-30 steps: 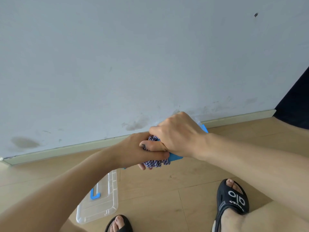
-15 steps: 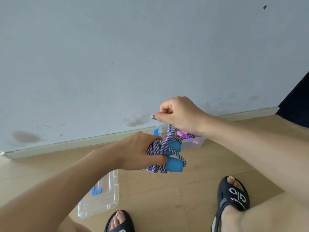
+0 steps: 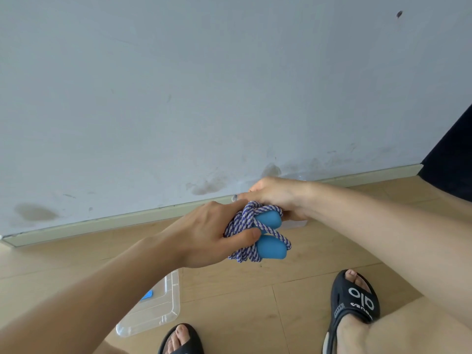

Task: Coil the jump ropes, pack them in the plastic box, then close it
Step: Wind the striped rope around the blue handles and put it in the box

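Jump rope (image 3: 251, 226), blue/white w/ blue handles, coiled in a bundle, held mid-air above the floor (image 3: 255, 290). I see left hand (image 3: 212, 236) wrapped round it, thumb on top; right hand (image 3: 275, 195) pinching the cord up top. Clear lid (image 3: 163, 310) lies on floor below.

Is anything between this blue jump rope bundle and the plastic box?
Only the right hand, gripping the coiled jump rope from the far side; it hides most of the box. The lid lies aside on the floor.

plastic box (image 3: 296, 224) mostly behind hands, lid (image 3: 163, 305) partly under forearm
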The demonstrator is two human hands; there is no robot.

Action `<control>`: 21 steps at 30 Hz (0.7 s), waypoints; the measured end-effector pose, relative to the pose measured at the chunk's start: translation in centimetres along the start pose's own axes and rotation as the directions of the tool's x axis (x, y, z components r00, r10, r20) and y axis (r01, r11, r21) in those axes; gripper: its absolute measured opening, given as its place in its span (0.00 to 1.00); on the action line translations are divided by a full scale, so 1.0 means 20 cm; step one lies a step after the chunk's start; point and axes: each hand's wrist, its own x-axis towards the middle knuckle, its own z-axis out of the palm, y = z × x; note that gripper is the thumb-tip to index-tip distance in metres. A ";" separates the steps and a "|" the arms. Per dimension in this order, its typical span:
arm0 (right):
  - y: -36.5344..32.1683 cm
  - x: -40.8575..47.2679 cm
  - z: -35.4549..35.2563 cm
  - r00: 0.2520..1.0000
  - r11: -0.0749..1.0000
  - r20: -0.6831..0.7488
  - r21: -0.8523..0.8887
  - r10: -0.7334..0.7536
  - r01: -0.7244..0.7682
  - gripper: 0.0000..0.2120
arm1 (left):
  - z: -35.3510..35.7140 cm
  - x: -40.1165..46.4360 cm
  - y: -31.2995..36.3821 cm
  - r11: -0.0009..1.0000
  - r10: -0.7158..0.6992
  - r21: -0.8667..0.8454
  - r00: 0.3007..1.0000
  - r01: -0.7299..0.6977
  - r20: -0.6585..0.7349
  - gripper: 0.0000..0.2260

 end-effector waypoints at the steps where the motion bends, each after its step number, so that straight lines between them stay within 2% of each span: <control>1: 0.01 0.00 -0.01 0.999 0.999 0.045 0.037 0.022 -0.024 0.11 | 0.00 0.00 0.01 1.000 0.007 -0.024 1.000 -0.007 -0.013 0.13; 4: 0.03 0.01 -0.04 0.990 0.991 0.111 0.090 0.088 -0.098 0.06 | 0.02 -0.01 0.03 0.994 0.032 -0.106 0.998 -0.039 -0.061 0.12; 7: 0.02 0.00 -0.05 0.992 0.985 0.078 0.133 0.104 -0.114 0.05 | 0.02 0.00 0.05 0.986 0.075 -0.146 0.994 -0.086 -0.080 0.13; 9: 0.01 -0.01 -0.06 0.993 0.982 0.081 0.164 0.082 -0.094 0.03 | 0.01 0.00 0.04 0.988 0.056 -0.141 0.995 -0.067 -0.078 0.12; 11: 0.02 -0.03 -0.07 0.996 0.986 0.082 0.156 0.044 -0.056 0.01 | 0.01 0.00 0.02 0.991 0.039 -0.122 0.996 -0.048 -0.078 0.09; 15: 0.00 -0.13 -0.10 0.994 0.992 -0.070 0.088 -0.088 0.094 0.05 | -0.01 0.01 -0.02 0.990 -0.031 -0.142 0.995 0.017 -0.097 0.07; 17: -0.03 -0.18 -0.12 0.980 0.983 -0.094 0.041 -0.176 0.180 0.10 | -0.02 0.02 -0.05 0.988 -0.057 -0.146 0.992 0.040 -0.115 0.07; 21: -0.04 -0.24 -0.13 0.949 0.946 -0.105 -0.167 -0.298 0.278 0.07 | -0.03 0.03 -0.06 0.988 -0.056 -0.147 0.991 0.038 -0.121 0.08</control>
